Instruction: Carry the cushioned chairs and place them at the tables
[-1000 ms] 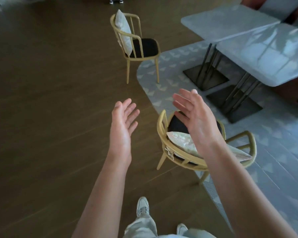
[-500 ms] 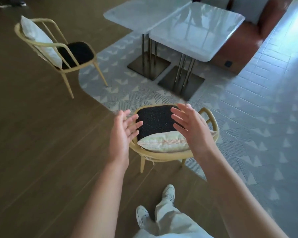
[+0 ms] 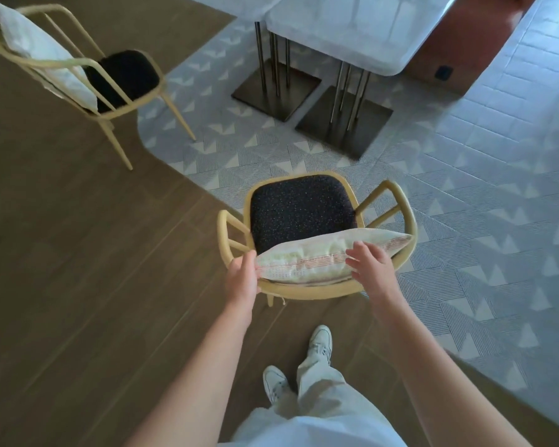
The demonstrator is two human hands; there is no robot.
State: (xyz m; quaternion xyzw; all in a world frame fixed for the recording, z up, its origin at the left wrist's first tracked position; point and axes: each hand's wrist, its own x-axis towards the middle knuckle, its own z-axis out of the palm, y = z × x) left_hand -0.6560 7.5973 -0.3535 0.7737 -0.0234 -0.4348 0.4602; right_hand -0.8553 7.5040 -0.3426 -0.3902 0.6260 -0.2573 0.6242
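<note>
Chair [image 3: 304,214] looked stiff, light; left hand [image 3: 241,279] curled on back rail, right hand [image 3: 371,269] flat on soft pillow [image 3: 320,258] — take rail w/ both.

Dim daylight, tabletop [image 3: 362,30] glare, soft blur, bowed wide-angle edges.

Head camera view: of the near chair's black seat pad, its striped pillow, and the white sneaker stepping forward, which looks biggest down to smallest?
1. black seat pad
2. striped pillow, partly hidden by the hands, so it is close to the pad
3. white sneaker, clearly smallest though nearer the camera
</note>
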